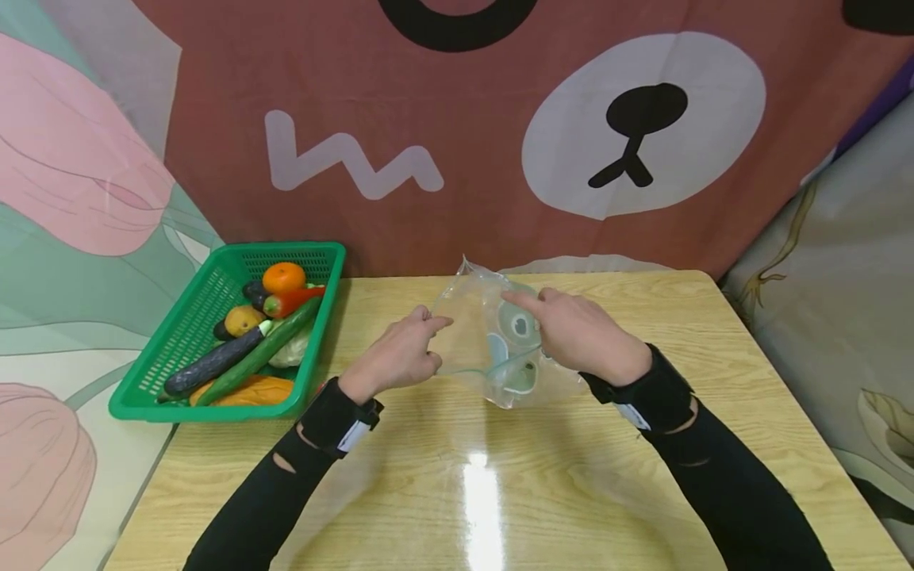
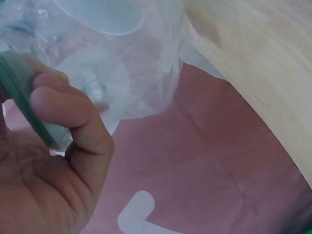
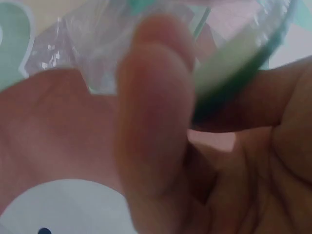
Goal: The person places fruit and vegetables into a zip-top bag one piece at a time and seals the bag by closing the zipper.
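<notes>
The clear bag point(image 1: 467, 333) has a green strip point(image 2: 30, 107) and rounded shapes point(image 1: 517, 327) of pale green and white. Green basket point(image 1: 207, 413); red-brown backdrop point(image 1: 485, 182) with white zigzag; yellowish, wood-grained surface point(image 1: 557, 492); black sleeves point(image 1: 743, 492).

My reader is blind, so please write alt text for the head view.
A person's left hand and right hand hold a clear plastic bag over a wooden table; at the left stands a green basket of vegetables and fruit.

Pale wood table point(image 1: 421, 492). Brown cloth point(image 1: 478, 135) behind it, printed with a bear muzzle point(image 1: 646, 119) and pale zigzag point(image 1: 357, 165). Left cloth point(image 1: 71, 159): pink and green shapes. Right cloth point(image 1: 842, 262): grey, plant print. I see glare point(image 1: 483, 511) on the table.
</notes>
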A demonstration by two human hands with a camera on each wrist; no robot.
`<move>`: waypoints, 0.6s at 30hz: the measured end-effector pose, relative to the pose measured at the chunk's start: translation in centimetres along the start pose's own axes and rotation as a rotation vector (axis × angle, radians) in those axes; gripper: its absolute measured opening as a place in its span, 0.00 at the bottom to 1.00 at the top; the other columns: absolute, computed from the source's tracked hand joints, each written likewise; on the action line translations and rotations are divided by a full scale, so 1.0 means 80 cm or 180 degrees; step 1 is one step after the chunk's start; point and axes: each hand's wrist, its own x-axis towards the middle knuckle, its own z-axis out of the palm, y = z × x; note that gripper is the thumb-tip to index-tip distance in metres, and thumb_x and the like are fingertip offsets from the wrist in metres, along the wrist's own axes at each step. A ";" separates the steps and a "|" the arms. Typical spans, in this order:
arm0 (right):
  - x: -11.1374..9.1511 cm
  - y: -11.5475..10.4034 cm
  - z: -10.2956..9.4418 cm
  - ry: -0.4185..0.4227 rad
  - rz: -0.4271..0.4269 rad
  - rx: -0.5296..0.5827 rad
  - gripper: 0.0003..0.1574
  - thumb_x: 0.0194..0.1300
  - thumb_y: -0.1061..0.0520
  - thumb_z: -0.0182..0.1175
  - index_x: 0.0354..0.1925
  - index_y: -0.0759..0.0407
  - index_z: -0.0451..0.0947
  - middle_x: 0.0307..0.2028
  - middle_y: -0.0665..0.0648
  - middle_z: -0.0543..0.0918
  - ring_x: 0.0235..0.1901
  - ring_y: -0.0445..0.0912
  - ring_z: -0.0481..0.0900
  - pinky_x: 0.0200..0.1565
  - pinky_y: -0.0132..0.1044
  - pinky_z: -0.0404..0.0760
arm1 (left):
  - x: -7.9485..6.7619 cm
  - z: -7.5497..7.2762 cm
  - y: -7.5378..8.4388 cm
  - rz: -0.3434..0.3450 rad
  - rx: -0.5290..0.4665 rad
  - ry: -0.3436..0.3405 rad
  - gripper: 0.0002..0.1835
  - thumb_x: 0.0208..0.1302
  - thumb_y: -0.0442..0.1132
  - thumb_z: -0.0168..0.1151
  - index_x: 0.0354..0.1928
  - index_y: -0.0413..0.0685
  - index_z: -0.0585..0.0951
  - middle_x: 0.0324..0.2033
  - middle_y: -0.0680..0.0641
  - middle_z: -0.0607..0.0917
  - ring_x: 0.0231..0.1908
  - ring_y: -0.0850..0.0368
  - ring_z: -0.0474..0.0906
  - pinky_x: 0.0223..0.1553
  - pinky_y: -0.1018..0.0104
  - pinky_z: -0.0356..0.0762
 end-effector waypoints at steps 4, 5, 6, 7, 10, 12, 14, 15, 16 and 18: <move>0.000 0.000 0.001 0.0017 -0.0013 -0.0001 0.18 0.62 0.72 0.49 0.42 0.59 0.81 0.27 0.57 0.72 0.19 0.46 0.65 0.19 0.33 0.63 | 0.002 0.002 -0.002 0.0057 0.0090 -0.0122 0.30 0.58 0.30 0.52 0.65 0.40 0.68 0.44 0.42 0.73 0.34 0.51 0.70 0.32 0.62 0.68; 0.000 0.001 0.002 0.0038 -0.0012 0.0015 0.16 0.63 0.71 0.47 0.34 0.60 0.81 0.25 0.56 0.71 0.19 0.46 0.64 0.20 0.33 0.63 | 0.002 0.002 -0.003 0.0022 0.0096 -0.0161 0.30 0.58 0.30 0.52 0.66 0.38 0.67 0.49 0.40 0.73 0.38 0.49 0.72 0.36 0.60 0.70; 0.000 0.001 0.002 0.0065 -0.0001 0.0031 0.17 0.63 0.70 0.46 0.28 0.59 0.80 0.24 0.55 0.70 0.19 0.46 0.64 0.20 0.34 0.63 | 0.003 0.002 -0.004 -0.0032 0.0097 -0.0204 0.31 0.58 0.31 0.52 0.67 0.37 0.65 0.54 0.38 0.72 0.44 0.46 0.73 0.42 0.58 0.72; 0.000 0.002 0.003 0.0105 0.0013 0.0050 0.18 0.63 0.69 0.46 0.22 0.59 0.76 0.21 0.54 0.68 0.20 0.45 0.62 0.20 0.34 0.62 | 0.004 0.002 -0.006 -0.0093 0.0115 -0.0247 0.33 0.58 0.31 0.52 0.68 0.36 0.63 0.58 0.37 0.70 0.50 0.44 0.73 0.47 0.55 0.71; 0.000 0.003 0.005 0.0270 0.0026 0.0085 0.23 0.62 0.68 0.49 0.12 0.53 0.64 0.17 0.51 0.59 0.19 0.44 0.58 0.21 0.34 0.58 | 0.007 0.002 -0.012 -0.0253 0.0131 -0.0331 0.34 0.57 0.31 0.53 0.69 0.36 0.61 0.65 0.35 0.64 0.62 0.40 0.64 0.56 0.51 0.67; -0.001 0.002 0.004 0.0393 -0.0010 0.0069 0.27 0.58 0.68 0.53 0.10 0.51 0.57 0.17 0.49 0.52 0.20 0.44 0.53 0.22 0.35 0.54 | 0.008 0.001 -0.015 -0.0313 0.0152 -0.0375 0.35 0.57 0.30 0.54 0.69 0.37 0.61 0.65 0.34 0.63 0.63 0.39 0.62 0.56 0.51 0.67; -0.002 0.001 0.003 0.0473 -0.0059 0.0047 0.28 0.54 0.68 0.57 0.10 0.51 0.54 0.18 0.48 0.49 0.21 0.43 0.50 0.23 0.35 0.51 | 0.009 -0.002 -0.017 -0.0337 0.0173 -0.0412 0.36 0.56 0.30 0.55 0.69 0.38 0.61 0.66 0.34 0.63 0.64 0.39 0.61 0.56 0.50 0.67; -0.002 0.000 0.002 0.0487 -0.0076 0.0037 0.27 0.52 0.69 0.59 0.10 0.51 0.56 0.18 0.48 0.50 0.22 0.43 0.50 0.23 0.35 0.51 | 0.009 -0.003 -0.017 -0.0347 0.0178 -0.0431 0.36 0.55 0.30 0.55 0.69 0.38 0.61 0.65 0.34 0.63 0.64 0.38 0.61 0.55 0.50 0.67; -0.003 0.000 0.001 0.0500 -0.0094 0.0022 0.26 0.50 0.70 0.59 0.11 0.52 0.58 0.18 0.48 0.50 0.22 0.43 0.50 0.23 0.35 0.50 | 0.009 -0.004 -0.018 -0.0347 0.0204 -0.0442 0.36 0.55 0.30 0.56 0.69 0.38 0.61 0.65 0.33 0.63 0.64 0.38 0.61 0.55 0.50 0.67; -0.004 -0.002 -0.001 0.0480 -0.0091 0.0008 0.23 0.49 0.71 0.59 0.11 0.54 0.61 0.19 0.49 0.51 0.22 0.43 0.50 0.22 0.35 0.50 | 0.010 -0.006 -0.019 -0.0369 0.0241 -0.0445 0.37 0.54 0.29 0.56 0.69 0.40 0.61 0.66 0.32 0.62 0.62 0.37 0.63 0.54 0.50 0.68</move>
